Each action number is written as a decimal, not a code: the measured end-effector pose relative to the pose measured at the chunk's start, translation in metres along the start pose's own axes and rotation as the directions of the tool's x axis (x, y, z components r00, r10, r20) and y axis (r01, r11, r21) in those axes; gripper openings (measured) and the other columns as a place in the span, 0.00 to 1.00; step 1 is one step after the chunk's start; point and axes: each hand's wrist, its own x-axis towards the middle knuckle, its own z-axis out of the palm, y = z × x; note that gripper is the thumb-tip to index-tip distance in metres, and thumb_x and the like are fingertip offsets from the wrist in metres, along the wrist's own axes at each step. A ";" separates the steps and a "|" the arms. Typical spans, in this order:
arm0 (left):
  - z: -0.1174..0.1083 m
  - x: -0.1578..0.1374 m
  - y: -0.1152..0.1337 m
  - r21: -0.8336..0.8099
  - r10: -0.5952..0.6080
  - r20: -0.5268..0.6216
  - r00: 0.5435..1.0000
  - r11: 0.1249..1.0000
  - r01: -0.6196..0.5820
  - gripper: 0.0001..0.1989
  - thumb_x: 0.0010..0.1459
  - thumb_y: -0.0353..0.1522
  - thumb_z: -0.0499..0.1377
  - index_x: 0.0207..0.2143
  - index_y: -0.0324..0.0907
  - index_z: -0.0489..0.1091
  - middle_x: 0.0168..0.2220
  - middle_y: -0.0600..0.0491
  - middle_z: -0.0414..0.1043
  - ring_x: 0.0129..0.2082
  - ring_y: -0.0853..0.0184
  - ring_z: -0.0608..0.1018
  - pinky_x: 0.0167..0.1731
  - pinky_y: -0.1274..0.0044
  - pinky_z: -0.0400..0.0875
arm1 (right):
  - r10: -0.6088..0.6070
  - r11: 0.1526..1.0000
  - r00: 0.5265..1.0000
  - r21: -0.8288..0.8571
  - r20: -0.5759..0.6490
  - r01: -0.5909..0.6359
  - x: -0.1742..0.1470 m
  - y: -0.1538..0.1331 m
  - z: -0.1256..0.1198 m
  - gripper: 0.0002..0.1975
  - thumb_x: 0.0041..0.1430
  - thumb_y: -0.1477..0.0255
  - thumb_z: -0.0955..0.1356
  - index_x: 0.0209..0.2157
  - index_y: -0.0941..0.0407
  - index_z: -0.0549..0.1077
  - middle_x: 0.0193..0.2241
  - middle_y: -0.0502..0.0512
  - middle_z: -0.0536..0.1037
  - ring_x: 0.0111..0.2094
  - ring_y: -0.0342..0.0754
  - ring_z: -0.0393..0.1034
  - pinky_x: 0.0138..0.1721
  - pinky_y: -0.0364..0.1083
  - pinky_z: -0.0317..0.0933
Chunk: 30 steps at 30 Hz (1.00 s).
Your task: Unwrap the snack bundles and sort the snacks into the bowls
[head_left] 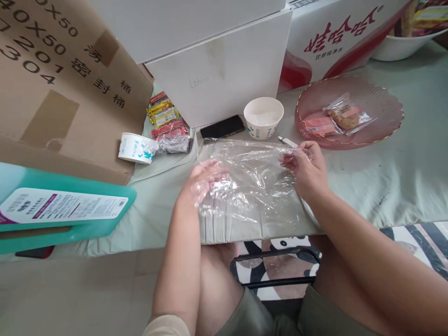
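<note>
Clear plastic film (257, 189), one: lay nearside of the upright paper bowl (262, 129), apparently longest left to right, between both hands. Right hand (310, 169), nearer the bowl: pinched the film's edge. Left hand (200, 183): touched film; grip indeterminable.

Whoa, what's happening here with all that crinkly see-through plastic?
A person is handling the clear plastic with both hands, spread out over the cloth-covered table. The right hand pinches it on one side. The left hand is at the other side; it's hard to tell whether those fingers grip it. Just beyond are a white paper bowl and a black phone. A pink bowl with wrapped snacks sits off to the right.
</note>
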 end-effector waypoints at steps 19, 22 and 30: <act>0.002 0.008 -0.006 0.131 0.250 -0.164 0.954 0.964 -0.230 0.11 0.47 0.32 0.66 0.35 0.44 0.71 0.15 0.60 0.71 0.11 0.71 0.72 0.11 0.84 0.54 | -0.090 0.961 0.994 -0.258 0.062 0.103 -0.009 -0.016 -0.013 0.09 0.56 0.66 0.71 0.38 0.52 0.73 0.34 0.50 0.81 0.20 0.40 0.69 0.21 0.42 0.63; 0.003 0.009 -0.005 0.123 0.164 -0.095 0.982 0.981 -0.152 0.16 0.45 0.31 0.66 0.39 0.44 0.72 0.20 0.57 0.75 0.17 0.67 0.78 0.13 0.84 0.60 | 0.007 0.933 0.989 -0.357 0.148 0.046 -0.007 -0.013 -0.015 0.06 0.53 0.67 0.71 0.32 0.54 0.77 0.38 0.54 0.82 0.21 0.41 0.68 0.21 0.43 0.62; -0.001 0.005 -0.001 -0.015 0.254 -0.016 0.967 0.967 -0.255 0.08 0.42 0.29 0.70 0.25 0.40 0.74 0.26 0.53 0.79 0.23 0.72 0.79 0.24 0.83 0.73 | -0.191 0.937 0.981 -0.294 0.020 0.188 -0.001 -0.009 -0.018 0.05 0.53 0.68 0.70 0.25 0.53 0.75 0.41 0.54 0.78 0.24 0.39 0.63 0.24 0.44 0.62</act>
